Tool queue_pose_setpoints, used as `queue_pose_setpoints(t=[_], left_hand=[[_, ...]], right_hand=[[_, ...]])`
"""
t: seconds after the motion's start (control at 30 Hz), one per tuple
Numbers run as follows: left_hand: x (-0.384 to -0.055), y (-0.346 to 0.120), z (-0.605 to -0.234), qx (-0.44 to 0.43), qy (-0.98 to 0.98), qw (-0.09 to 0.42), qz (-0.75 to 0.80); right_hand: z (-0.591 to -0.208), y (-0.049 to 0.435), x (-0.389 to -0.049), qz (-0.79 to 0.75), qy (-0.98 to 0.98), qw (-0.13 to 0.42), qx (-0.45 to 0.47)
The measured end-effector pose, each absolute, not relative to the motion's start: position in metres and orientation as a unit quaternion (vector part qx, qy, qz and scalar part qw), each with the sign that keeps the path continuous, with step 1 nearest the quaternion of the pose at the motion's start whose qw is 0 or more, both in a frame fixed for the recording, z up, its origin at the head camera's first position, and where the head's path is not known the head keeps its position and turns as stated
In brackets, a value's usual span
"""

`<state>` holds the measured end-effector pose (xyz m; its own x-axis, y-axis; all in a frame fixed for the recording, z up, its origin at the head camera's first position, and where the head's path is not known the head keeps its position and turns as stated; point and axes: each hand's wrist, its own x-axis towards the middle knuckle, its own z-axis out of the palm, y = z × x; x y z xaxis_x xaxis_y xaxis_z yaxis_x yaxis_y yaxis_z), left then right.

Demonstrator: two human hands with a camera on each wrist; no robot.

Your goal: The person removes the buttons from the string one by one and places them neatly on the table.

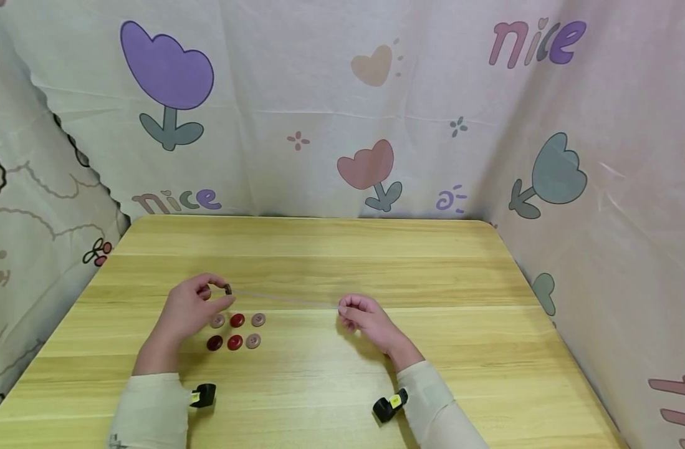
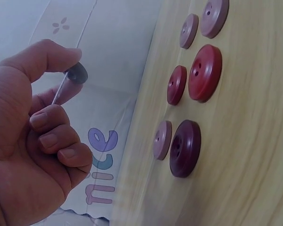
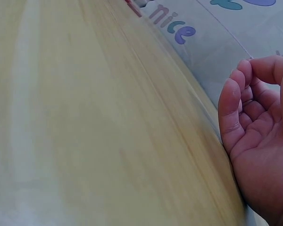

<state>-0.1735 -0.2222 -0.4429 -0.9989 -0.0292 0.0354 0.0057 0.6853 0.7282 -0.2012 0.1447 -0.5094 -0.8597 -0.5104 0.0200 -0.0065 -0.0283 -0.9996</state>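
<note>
My left hand [image 1: 186,308] pinches a dark button [image 2: 77,74] between thumb and index finger, raised above the table. A thin white thread [image 1: 286,300] passes at the button and runs taut to the right; in the left wrist view it also trails down toward the curled fingers. At the other side, my right hand [image 1: 369,319] pinches the thread between thumb and index finger. In the right wrist view the fingertips hide the thread's end. Below the left hand lie two rows of buttons: red [image 1: 235,342], dark maroon [image 1: 214,343] and dusty pink [image 1: 253,341].
The wooden table [image 1: 320,386] spreads under both hands. A patterned cloth [image 1: 297,75] hangs behind it and along both sides. Black wrist cameras sit on the left sleeve [image 1: 151,408] and the right sleeve [image 1: 437,399].
</note>
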Motion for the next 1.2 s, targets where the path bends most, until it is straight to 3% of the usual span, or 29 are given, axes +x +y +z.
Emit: queue_pose_setpoints(t=[1.2], left_hand=[[-0.16, -0.252, -0.439, 0.044, -0.92, 0.066, -0.383]], right_hand=[[-0.511, 0.149, -0.201, -0.691, 0.679, 0.17, -0.183]])
